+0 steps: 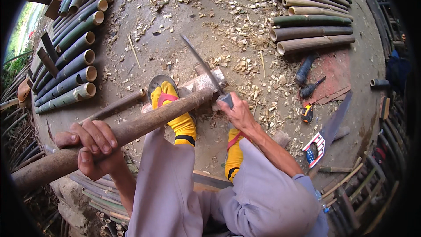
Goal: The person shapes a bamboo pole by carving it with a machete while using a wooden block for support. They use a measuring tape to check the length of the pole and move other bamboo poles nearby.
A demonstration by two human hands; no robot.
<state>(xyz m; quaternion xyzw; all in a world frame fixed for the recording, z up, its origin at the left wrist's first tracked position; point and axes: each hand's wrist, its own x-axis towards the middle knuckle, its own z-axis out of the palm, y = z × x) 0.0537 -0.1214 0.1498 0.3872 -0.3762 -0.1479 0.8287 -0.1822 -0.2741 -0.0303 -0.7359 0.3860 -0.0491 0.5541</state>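
Observation:
My left hand (94, 147) is wrapped around a long brown bamboo pole (149, 125) that slants up to the right across my shin. The pole's far end lies by a wooden block (199, 83) on the ground. My right hand (239, 112) grips the dark handle of a machete (201, 59), whose long narrow blade points up and away to the left. Its base crosses close by the pole's end; I cannot tell whether they touch. My left foot, in a yellow sock (182, 125) and sandal, stands just beyond the pole.
Cut bamboo tubes (72, 68) lie in a row at left, more bamboo tubes (313, 33) at upper right. A handsaw (326, 134), a tape measure (307, 113) and a dark power tool (305, 68) lie at right. Wood chips (245, 39) litter the ground. A thinner pole (116, 105) lies behind mine.

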